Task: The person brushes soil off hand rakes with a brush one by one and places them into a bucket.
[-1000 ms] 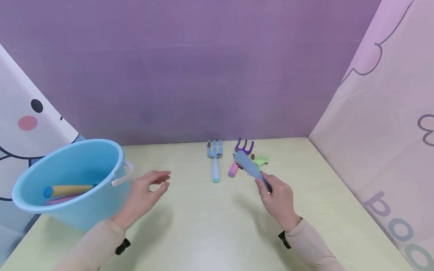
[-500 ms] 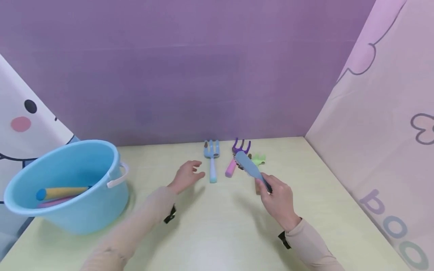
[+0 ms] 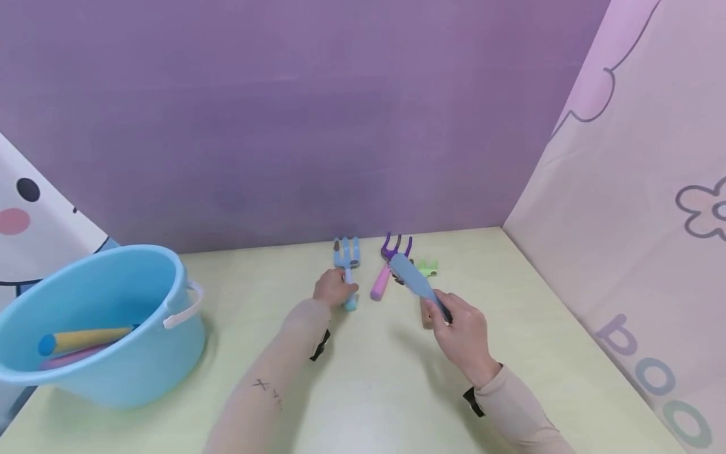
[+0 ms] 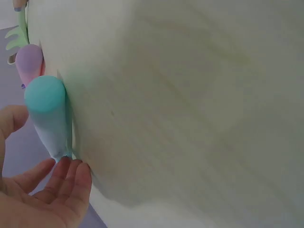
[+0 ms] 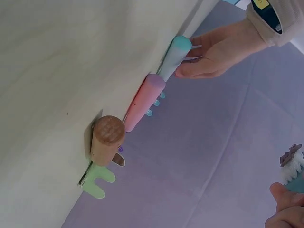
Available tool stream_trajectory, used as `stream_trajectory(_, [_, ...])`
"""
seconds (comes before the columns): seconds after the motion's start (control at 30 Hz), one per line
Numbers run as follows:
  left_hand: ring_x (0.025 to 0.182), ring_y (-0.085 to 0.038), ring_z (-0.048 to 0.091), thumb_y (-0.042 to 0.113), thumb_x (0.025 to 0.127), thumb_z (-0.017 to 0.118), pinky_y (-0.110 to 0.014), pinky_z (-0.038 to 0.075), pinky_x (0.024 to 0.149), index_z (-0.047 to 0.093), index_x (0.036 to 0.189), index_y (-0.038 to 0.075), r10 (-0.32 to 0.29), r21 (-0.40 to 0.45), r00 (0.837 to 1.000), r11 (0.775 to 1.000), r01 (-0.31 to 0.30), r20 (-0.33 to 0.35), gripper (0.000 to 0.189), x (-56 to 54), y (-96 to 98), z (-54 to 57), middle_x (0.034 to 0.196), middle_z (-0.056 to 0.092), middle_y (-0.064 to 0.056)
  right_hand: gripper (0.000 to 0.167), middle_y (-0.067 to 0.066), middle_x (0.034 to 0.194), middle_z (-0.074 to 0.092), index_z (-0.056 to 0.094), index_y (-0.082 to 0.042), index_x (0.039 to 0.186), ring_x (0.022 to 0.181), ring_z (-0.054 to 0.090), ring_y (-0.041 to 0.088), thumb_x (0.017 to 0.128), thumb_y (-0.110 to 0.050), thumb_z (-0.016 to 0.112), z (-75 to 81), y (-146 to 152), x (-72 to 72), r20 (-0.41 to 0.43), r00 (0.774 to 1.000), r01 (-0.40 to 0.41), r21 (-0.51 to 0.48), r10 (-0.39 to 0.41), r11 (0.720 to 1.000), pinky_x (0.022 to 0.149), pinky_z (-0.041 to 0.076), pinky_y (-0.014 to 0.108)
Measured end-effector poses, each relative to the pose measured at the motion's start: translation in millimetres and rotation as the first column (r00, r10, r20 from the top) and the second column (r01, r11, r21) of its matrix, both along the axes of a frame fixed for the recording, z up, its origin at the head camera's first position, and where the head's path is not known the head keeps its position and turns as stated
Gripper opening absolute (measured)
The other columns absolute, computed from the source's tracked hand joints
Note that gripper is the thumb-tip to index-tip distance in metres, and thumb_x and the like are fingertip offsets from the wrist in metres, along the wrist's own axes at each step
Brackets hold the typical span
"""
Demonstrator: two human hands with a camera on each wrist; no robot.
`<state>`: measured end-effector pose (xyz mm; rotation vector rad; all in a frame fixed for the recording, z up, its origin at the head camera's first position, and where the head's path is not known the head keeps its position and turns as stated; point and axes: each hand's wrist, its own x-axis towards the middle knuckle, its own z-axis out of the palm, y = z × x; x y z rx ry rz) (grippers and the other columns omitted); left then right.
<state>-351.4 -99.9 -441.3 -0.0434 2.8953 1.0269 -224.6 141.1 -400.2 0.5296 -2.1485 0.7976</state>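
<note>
My left hand (image 3: pixel 334 287) is at the handle of a light blue toy garden fork (image 3: pixel 347 253) lying on the table. In the left wrist view, fingertips meet the pale blue handle (image 4: pixel 50 126) near its narrow end, while the thumb stands a little off it. My right hand (image 3: pixel 465 334) grips a blue-grey brush (image 3: pixel 412 276) by its dark handle, above the table. White bristles (image 5: pixel 290 170) show on it in the right wrist view. Just behind the brush lie a purple fork with a pink handle (image 3: pixel 380 284) and a green fork (image 3: pixel 429 267) with a wooden handle (image 5: pixel 107 137).
A light blue bucket (image 3: pixel 159 353) with a white handle (image 3: pixel 184 310) stands at the left. Inside it are a yellow tool handle (image 3: pixel 85 340) and a pink item (image 3: pixel 74 357). A purple backdrop (image 3: pixel 283 126) rises behind the pale table (image 3: pixel 374 391), with a printed cloth at right.
My left hand has moved right and forward, from beside the bucket to the blue fork's handle. The right hand stays nearly still with the brush. The head view has turned slightly right.
</note>
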Motion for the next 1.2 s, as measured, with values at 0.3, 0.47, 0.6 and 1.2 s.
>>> stream_trajectory(0.3, [0.080,-0.025,0.056,0.037,0.077,0.069,-0.034,0.051,0.071,0.059,0.097,-0.002,0.090,-0.192,0.995,0.978,-0.080,0.048,0.044,-5.1,15.5,1.5,0.092,0.058,-0.013,0.020,0.002,0.059,0.053,0.067,0.009,0.091,0.049,0.030,-0.001,0.075,-0.003,0.068,0.0,1,-2.4,-0.017,1.000,-0.005,0.000,0.005,1.000,0.041,0.023,0.012])
stream_trajectory(0.47, [0.098,-0.032,0.052,0.034,0.078,0.067,-0.041,0.050,0.081,0.055,0.111,-0.005,0.125,-0.240,0.992,0.964,-0.112,0.037,0.053,-5.6,19.2,-0.4,0.107,0.053,-0.018,0.020,0.002,0.060,0.053,0.067,0.009,0.090,0.049,0.031,-0.001,0.075,-0.004,0.068,0.6,2,-2.6,-0.022,1.000,0.004,0.002,-0.004,1.000,0.041,0.023,0.012])
stream_trajectory(0.6, [0.097,-0.032,0.053,0.030,0.080,0.066,-0.041,0.050,0.079,0.057,0.109,-0.005,0.137,-0.256,0.990,0.958,-0.127,0.024,0.046,-6.3,20.4,-2.5,0.105,0.053,-0.018,0.019,0.001,0.060,0.053,0.067,0.008,0.090,0.049,0.031,-0.001,0.075,-0.003,0.069,0.6,2,-2.4,-0.022,1.000,0.006,0.002,-0.006,1.000,0.041,0.023,0.012])
stream_trajectory(1.2, [0.080,-0.032,0.060,0.017,0.084,0.058,-0.039,0.052,0.069,0.062,0.091,-0.003,0.208,-0.208,0.976,0.954,-0.216,-0.059,0.022,-8.2,-0.4,-6.5,0.088,0.058,-0.017,0.019,0.003,0.060,0.054,0.067,0.008,0.090,0.049,0.031,-0.001,0.075,-0.003,0.068,-1.0,2,-3.4,-0.032,0.999,0.001,0.009,-0.001,1.000,0.041,0.023,0.012])
